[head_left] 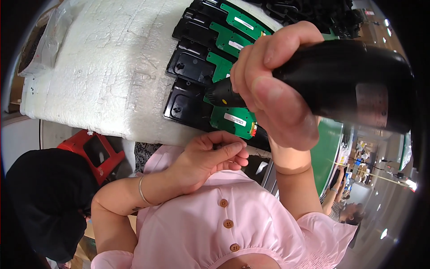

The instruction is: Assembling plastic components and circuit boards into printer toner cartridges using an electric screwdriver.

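My right hand (pixel 280 96) grips a black electric screwdriver (pixel 345 74), its body pointing off to the right. The tapered nose of the screwdriver reaches down over the nearest green circuit board (pixel 242 117), by the edge of its black plastic housing (pixel 186 105); where the tip touches is hard to make out. Close to the near table edge, my left hand (pixel 208 157) is curled, thumb against the fingers. What it holds, if anything, is hidden. Beyond lie several more black housings (pixel 190 60) in a row, each with a green board.
White foam sheeting (pixel 103 67) covers the table. A plastic-lined box (pixel 47 45) sits far left, and black parts (pixel 309 11) are heaped at the back. A red stool (pixel 105 152) and a black rounded shape (pixel 47 197) are at left. Another person (pixel 340 197) is at right, past a green surface (pixel 329 148).
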Demonstrator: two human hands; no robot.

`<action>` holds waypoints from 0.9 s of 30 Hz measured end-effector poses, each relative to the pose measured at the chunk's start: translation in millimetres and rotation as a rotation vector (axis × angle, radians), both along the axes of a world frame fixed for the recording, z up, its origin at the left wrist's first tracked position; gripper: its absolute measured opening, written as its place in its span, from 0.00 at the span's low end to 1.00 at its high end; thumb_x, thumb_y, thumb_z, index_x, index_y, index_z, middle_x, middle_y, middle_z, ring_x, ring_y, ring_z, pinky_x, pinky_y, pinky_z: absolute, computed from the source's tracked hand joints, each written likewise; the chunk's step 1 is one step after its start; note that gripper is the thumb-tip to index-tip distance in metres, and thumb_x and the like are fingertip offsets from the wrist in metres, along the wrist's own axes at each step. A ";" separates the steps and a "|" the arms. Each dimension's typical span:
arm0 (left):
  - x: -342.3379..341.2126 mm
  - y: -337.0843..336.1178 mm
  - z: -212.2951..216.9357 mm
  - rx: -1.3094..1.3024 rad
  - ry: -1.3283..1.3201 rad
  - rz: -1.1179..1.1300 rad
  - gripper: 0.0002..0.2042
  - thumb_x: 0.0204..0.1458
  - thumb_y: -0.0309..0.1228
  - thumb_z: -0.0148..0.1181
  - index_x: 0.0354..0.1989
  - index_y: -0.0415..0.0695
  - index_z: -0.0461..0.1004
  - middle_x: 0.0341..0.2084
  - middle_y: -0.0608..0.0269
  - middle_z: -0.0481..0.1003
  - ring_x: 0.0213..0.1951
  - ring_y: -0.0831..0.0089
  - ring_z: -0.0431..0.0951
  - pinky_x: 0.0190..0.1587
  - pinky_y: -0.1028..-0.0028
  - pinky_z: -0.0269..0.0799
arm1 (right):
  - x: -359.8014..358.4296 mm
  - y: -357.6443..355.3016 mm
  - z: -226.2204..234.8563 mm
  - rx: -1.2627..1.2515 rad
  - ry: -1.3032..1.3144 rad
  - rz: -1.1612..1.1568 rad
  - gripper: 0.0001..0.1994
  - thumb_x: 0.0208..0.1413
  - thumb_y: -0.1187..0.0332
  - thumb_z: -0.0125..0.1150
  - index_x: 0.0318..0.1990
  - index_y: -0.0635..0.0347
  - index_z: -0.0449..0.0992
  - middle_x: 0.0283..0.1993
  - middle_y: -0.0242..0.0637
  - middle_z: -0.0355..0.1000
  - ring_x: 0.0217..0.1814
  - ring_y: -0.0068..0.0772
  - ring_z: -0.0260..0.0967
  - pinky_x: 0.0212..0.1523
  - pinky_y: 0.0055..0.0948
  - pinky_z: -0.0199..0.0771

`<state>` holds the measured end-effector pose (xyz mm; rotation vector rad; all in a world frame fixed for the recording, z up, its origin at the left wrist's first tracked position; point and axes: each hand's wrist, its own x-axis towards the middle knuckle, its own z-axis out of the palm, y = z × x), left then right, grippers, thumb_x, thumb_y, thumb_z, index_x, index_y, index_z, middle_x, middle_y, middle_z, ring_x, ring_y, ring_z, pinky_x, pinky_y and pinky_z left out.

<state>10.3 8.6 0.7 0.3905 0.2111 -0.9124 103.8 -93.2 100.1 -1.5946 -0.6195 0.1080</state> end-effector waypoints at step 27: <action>153.8 290.0 81.5 0.972 -0.534 0.989 0.20 0.60 0.40 0.37 0.36 0.31 0.68 0.33 0.55 0.71 0.35 0.70 0.72 0.42 0.75 0.71 | 39.0 -250.7 -45.7 0.325 0.600 -0.671 0.19 0.49 0.71 0.56 0.48 0.66 0.63 0.29 0.32 0.63 0.30 0.23 0.63 0.35 0.20 0.65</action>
